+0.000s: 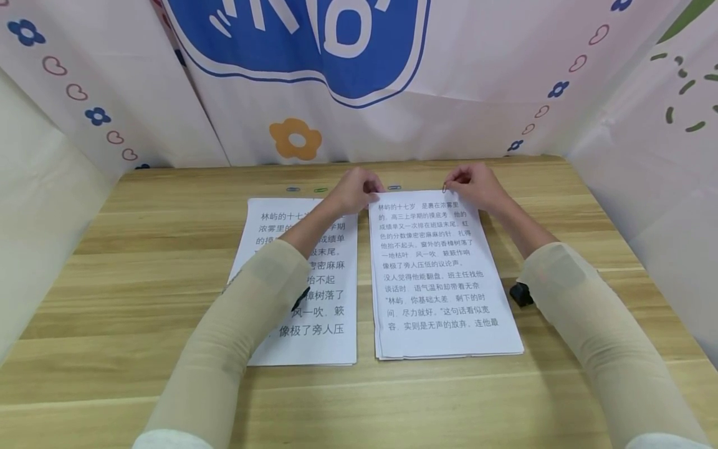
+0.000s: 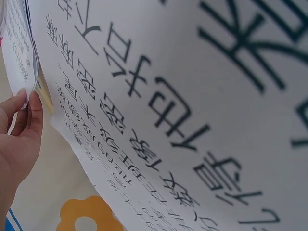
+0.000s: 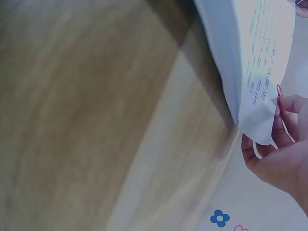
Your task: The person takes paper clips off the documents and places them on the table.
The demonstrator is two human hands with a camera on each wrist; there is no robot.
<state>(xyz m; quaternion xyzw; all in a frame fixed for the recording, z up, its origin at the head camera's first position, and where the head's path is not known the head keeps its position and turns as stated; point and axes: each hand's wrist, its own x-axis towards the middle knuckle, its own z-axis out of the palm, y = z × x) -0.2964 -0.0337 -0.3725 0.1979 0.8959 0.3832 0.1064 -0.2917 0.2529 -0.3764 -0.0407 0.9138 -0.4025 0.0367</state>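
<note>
A stack of printed sheets (image 1: 432,340) lies on the right, its top edge toward the back wall. My left hand (image 1: 354,190) pinches its top left corner between thumb and fingers, as the left wrist view shows too. Near the top right corner, my right hand (image 1: 478,186) pinches a small red paper clip (image 3: 279,90) right at the paper's top edge. In the right wrist view, other fingers of that hand lie around the corner of the sheets. A second printed stack (image 1: 331,349) lies to the left, partly hidden under my left forearm.
Behind the stacks, a blue paper clip (image 1: 293,189), a green paper clip (image 1: 320,190) and another blue paper clip (image 1: 394,187) lie on the wooden table (image 1: 140,312). A printed cloth (image 1: 392,131) hangs along the table's back edge, with white cloth at both sides.
</note>
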